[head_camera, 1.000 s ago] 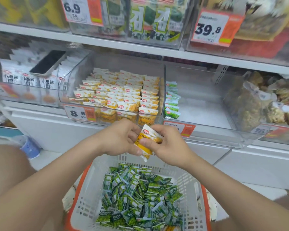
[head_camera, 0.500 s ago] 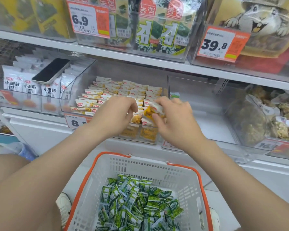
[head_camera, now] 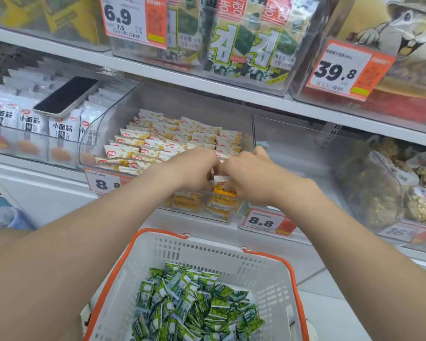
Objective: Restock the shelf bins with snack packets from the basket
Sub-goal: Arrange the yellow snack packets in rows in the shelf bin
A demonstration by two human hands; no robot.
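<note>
yellow packet [head_camera: 223, 188] now lifted from above basket [head_camera: 158, 233] into near-right corner of yellow bin [head_camera: 94, 153]; i see left hand [head_camera: 192, 168], right hand [head_camera: 251, 179] both pinching it; green packets [head_camera: 194, 303] next.

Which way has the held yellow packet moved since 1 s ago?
Yes: the yellow packet went from above the basket up and forward into the middle bin.

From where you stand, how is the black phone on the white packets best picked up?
Probably pinch the phone by its two long edges, coming from above at the front: it lies screen up on the white packets, both edges exposed.
</note>
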